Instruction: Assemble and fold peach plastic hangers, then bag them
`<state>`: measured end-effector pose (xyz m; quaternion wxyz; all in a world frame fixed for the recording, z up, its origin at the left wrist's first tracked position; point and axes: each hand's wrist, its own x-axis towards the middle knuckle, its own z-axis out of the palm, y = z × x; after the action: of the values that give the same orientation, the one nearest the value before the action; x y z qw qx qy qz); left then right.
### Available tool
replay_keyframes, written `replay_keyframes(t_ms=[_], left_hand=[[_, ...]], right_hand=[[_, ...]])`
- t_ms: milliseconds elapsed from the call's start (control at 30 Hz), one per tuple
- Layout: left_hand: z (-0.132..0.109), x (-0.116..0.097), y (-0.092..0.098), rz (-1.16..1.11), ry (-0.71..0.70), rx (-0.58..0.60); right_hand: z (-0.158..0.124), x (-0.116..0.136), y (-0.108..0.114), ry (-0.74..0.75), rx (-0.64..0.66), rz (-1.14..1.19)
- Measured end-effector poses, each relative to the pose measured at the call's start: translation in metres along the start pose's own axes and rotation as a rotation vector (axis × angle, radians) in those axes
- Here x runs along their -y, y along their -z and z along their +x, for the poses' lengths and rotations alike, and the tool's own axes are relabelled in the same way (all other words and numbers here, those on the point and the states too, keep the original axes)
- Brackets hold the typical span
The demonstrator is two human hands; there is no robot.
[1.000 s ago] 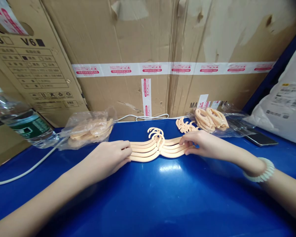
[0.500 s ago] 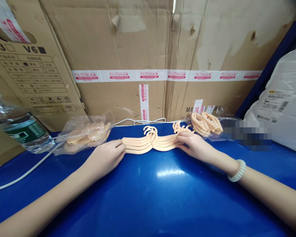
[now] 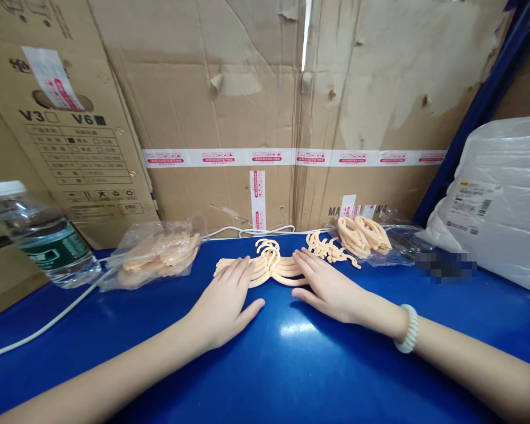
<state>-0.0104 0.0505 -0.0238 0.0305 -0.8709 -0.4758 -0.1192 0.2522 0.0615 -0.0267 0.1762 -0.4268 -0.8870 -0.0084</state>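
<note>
Several peach plastic hangers (image 3: 259, 274) lie overlapped in a row on the blue table, their hooks curling up at the middle. My left hand (image 3: 225, 300) is open, its fingers lying over the hangers' left arms and its thumb apart. On the other side my right hand (image 3: 329, 287) rests with outstretched fingertips on the hangers' right arms, partly hiding their ends. Just behind the right hand is a loose pile of peach hooks (image 3: 324, 247).
Clear bags of peach plastic parts lie at the left (image 3: 159, 250) and right (image 3: 364, 235). A water bottle (image 3: 55, 247) stands far left near a white cable (image 3: 62, 315). Cardboard (image 3: 221, 194) closes off the back. A white wrapped package (image 3: 499, 206) is at right.
Both hands have let go of the hangers' outer ends, opened flat and moved inward over them. More of the hook pile now shows. The camera view has tilted up slightly.
</note>
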Motion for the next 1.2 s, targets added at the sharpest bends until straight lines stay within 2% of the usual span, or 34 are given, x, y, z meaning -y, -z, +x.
replay_keyframes(t_ms=[100, 200, 533, 767, 933, 1200], left_hand=[[0.017, -0.005, -0.013, -0.008, 0.036, 0.037], [0.028, -0.001, -0.021, -0.007, 0.057, 0.033], [0.038, 0.034, -0.021, 0.03, 0.082, 0.058], [0.059, 0.037, -0.025, 0.055, 0.124, 0.11], [0.064, 0.033, -0.025, 0.073, 0.15, 0.144], [0.064, 0.035, -0.027, 0.074, 0.134, 0.123]], right_hand=[[0.009, 0.0, -0.009, -0.025, 0.106, -0.046], [0.016, -0.002, -0.012, -0.037, 0.178, -0.056], [0.05, -0.002, -0.02, -0.015, 0.191, -0.056], [0.066, -0.025, -0.023, 0.003, 0.203, -0.057], [0.059, -0.045, -0.011, 0.012, 0.172, -0.097], [0.023, -0.09, 0.004, -0.059, 0.128, -0.204]])
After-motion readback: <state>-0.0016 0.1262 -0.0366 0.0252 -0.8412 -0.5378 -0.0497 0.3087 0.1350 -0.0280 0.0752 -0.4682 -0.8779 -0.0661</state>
